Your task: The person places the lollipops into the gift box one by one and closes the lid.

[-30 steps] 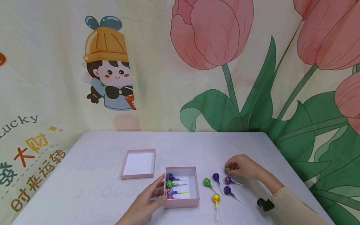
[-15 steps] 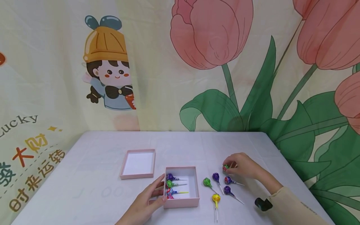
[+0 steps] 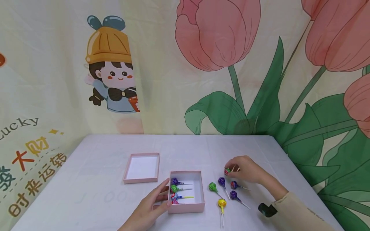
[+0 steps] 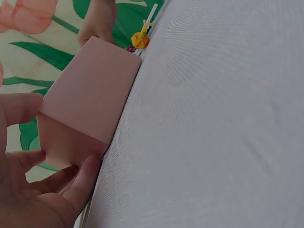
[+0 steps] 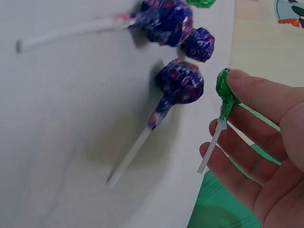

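My left hand [image 3: 150,205] holds the open pink box [image 3: 188,208] by its left side, thumb at the front corner and fingers against the left wall. Inside the box several wrapped lollipops lie in a column, heads to the left, among them a green lollipop [image 3: 175,188]. Above the table, my right hand [image 3: 245,168] pinches a green-and-red lollipop [image 5: 223,92] by its head between thumb and fingers; its white stick points down towards the palm side. Beneath and beside that hand lie purple lollipops [image 5: 180,83], a light green lollipop [image 3: 213,187] and a yellow lollipop [image 3: 222,203].
The pink box lid [image 3: 141,168] lies inside-up on the white-covered table [image 3: 101,173], behind and left of the box. A patterned cloth [image 3: 159,80] with tulips hangs behind the table. A black object [image 3: 267,210] sits at the right sleeve [image 3: 297,211].
My right hand has lifted slightly and moved left, away from the table's right side, carrying the green-and-red lollipop. The left hand and the box have stayed in place.
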Motion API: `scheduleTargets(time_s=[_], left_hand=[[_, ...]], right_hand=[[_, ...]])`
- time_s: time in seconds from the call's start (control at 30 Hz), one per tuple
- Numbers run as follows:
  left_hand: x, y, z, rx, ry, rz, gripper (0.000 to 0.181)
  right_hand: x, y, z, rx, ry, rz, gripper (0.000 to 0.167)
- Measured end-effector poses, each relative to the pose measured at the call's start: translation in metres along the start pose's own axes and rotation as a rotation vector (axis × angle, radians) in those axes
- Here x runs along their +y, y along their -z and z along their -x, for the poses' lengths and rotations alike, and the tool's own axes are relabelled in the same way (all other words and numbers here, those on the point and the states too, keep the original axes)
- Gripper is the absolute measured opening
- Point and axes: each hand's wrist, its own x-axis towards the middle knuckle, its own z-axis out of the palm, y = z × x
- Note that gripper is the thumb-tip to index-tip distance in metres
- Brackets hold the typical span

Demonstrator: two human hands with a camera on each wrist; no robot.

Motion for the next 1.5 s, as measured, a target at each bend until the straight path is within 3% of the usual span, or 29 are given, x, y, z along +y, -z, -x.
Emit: scheduleTargets(time_s=[0.57, 0.8, 1.23, 1.5], left_hand=[[0.001, 0.0, 0.001, 0.0, 0.018, 0.004, 0.074], [0.0, 0.0, 0.001, -0.002, -0.003, 0.003, 0.073], [0.001, -0.001, 0.001, 0.01, 0.018, -0.004, 0.073], [0.0, -0.001, 0.0, 0.011, 0.026, -0.006, 0.074]], right_hand=[[-0.04, -0.002, -0.012, 0.004, 0.002, -0.016, 0.024], [-0.051, -0.002, -0.015, -0.016, 0.005, -0.033, 0.023], [-0.069, -0.005, -0.02, -0.017, 0.049, -0.079, 0.023], [-0.08, -0.008, -0.028, 0.003, 0.115, -0.075, 0.024]])
